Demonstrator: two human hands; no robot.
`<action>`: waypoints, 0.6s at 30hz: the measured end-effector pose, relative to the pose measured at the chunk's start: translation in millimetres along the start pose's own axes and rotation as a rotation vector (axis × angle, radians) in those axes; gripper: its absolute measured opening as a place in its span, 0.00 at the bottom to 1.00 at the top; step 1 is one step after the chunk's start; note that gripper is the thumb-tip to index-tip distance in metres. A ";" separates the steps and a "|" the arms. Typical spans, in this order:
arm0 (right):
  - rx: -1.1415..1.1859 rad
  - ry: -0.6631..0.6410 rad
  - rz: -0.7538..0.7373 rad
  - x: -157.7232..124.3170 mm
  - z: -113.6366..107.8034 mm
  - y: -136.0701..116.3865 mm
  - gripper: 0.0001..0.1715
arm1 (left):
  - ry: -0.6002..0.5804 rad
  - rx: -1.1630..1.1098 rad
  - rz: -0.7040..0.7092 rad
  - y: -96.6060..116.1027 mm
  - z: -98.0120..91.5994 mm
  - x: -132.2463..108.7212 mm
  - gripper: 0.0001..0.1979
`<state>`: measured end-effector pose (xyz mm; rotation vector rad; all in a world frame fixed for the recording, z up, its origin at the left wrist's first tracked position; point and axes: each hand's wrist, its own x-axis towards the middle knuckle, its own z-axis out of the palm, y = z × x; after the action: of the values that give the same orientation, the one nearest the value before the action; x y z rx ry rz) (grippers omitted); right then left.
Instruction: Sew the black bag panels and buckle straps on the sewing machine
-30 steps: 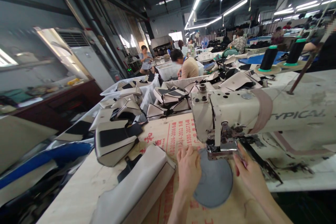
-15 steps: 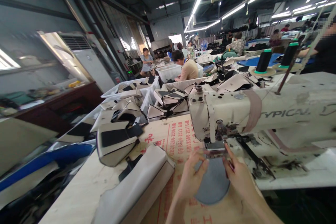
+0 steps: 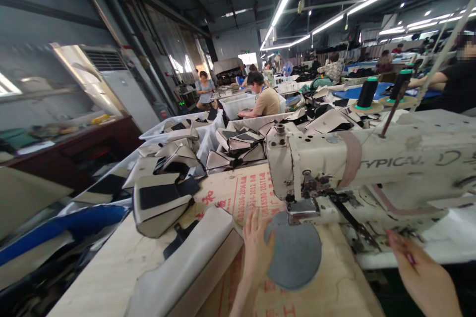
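A round grey fabric piece (image 3: pixel 295 252) lies on the cardboard-covered table (image 3: pixel 238 198), its far edge under the presser foot (image 3: pixel 302 206) of a cream sewing machine (image 3: pixel 372 168). My left hand (image 3: pixel 256 247) lies flat with fingers stretched out, touching the piece's left edge. My right hand (image 3: pixel 420 270) is off to the right, away from the piece, near the machine's base at the table edge. Its fingers are extended and hold nothing I can see.
A folded cream cover (image 3: pixel 186 267) lies left of my left hand. Cream-and-black sewn parts (image 3: pixel 163 198) pile up behind it, with white bins (image 3: pixel 208 133) full of more. Thread cones (image 3: pixel 366 94) stand behind the machine. Other people work at far tables.
My right hand has left the presser foot area and drawn back to the right. My left hand has flattened beside the grey piece. The view shifted slightly.
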<state>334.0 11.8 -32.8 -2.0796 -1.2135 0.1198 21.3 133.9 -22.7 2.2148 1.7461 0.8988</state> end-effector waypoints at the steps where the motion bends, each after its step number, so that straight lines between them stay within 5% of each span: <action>1: 0.000 -0.092 -0.003 -3.3 6.4 -6.0 0.24 | 0.009 -0.015 -0.030 1.1 4.8 -10.4 0.11; 3: 0.115 -0.272 -0.135 -16.2 22.6 -32.6 0.21 | 0.011 -0.055 -0.101 2.7 12.8 -31.0 0.11; 6: 0.261 -0.500 -0.552 -30.2 42.6 -82.2 0.21 | 0.014 -0.106 -0.196 -2.1 14.8 -57.0 0.11; 9: 0.171 -0.399 -0.643 -16.0 49.2 -104.2 0.28 | 0.030 -0.151 -0.235 -17.4 6.3 -79.3 0.12; 12: -0.026 -0.289 -0.722 18.0 52.1 -98.0 0.30 | 0.045 -0.165 -0.279 -32.6 2.4 -102.3 0.11; 15: -0.161 -0.289 -0.856 47.3 60.3 -95.1 0.23 | 0.039 -0.187 -0.309 -35.3 12.1 -121.6 0.10; 18: -0.231 -0.219 -0.824 61.0 71.7 -108.2 0.14 | -0.011 -0.257 -0.302 -28.1 25.2 -131.8 0.10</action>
<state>259.9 130.9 -2.9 -1.6084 -2.2043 -0.1894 -4.5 25.1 -102.0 1.7378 1.7825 0.9717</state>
